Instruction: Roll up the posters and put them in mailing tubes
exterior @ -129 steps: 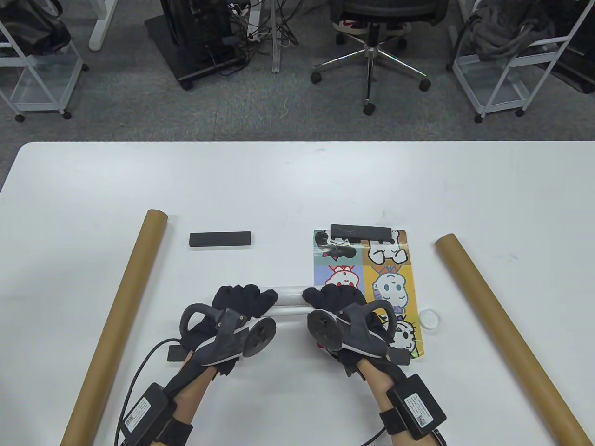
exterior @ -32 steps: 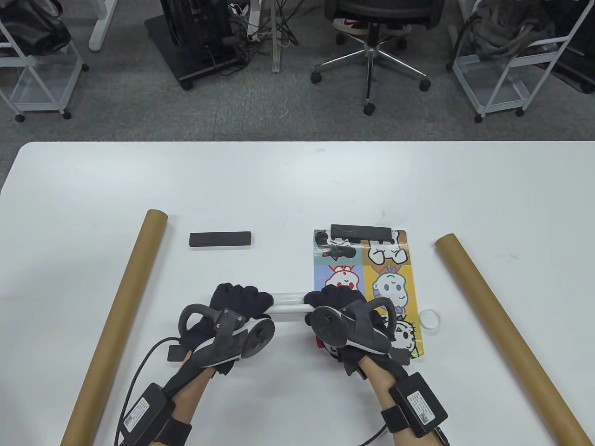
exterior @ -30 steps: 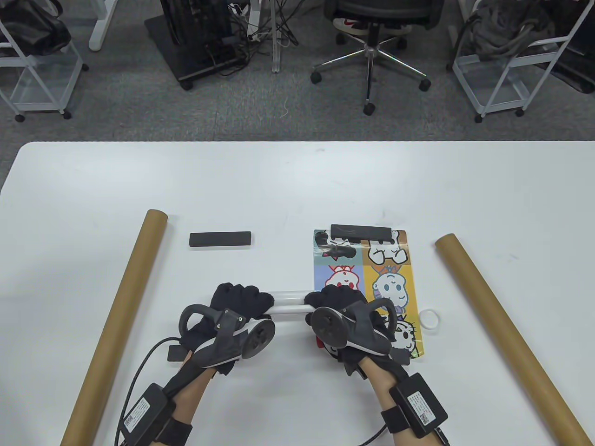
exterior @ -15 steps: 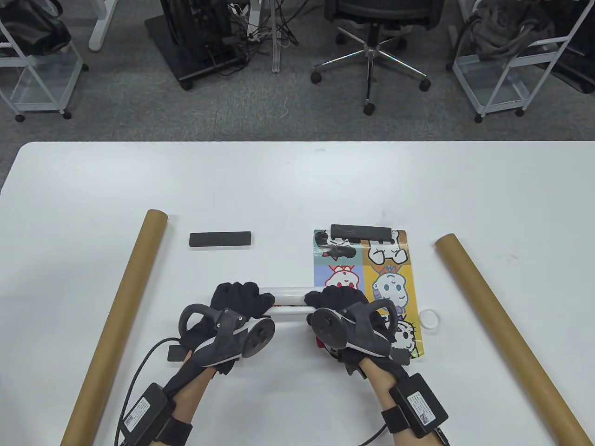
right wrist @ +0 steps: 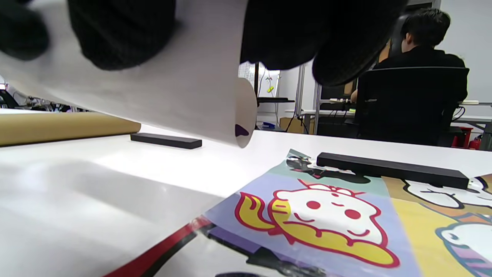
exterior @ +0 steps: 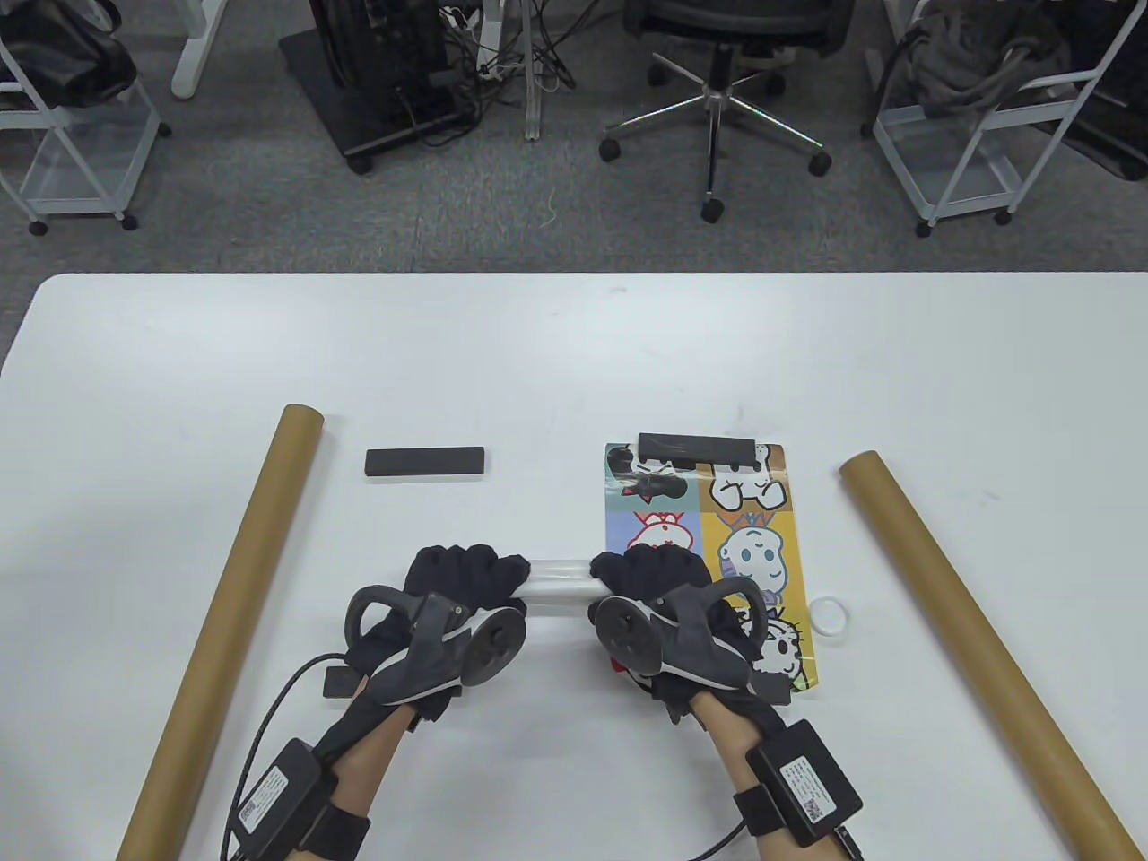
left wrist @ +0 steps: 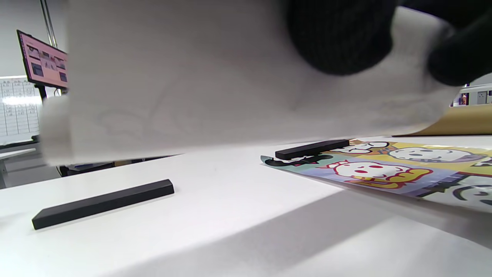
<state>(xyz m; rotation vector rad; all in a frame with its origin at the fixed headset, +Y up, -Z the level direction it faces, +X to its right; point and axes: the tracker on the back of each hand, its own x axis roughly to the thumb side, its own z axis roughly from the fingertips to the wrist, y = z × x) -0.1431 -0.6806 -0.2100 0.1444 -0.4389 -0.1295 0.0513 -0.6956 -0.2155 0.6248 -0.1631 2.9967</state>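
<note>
The two hands close in on each other along the rolled poster (exterior: 558, 574), so less white roll shows between them than four seconds ago. The left hand (exterior: 462, 583) tips its tracker inward, the right hand (exterior: 650, 578) creeps leftward, and the roll now sits lifted off the desk.

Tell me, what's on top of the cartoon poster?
A black bar lies across the cartoon poster at its far edge. The right hand hides the near-left part, so anything lying there is hidden.
</note>
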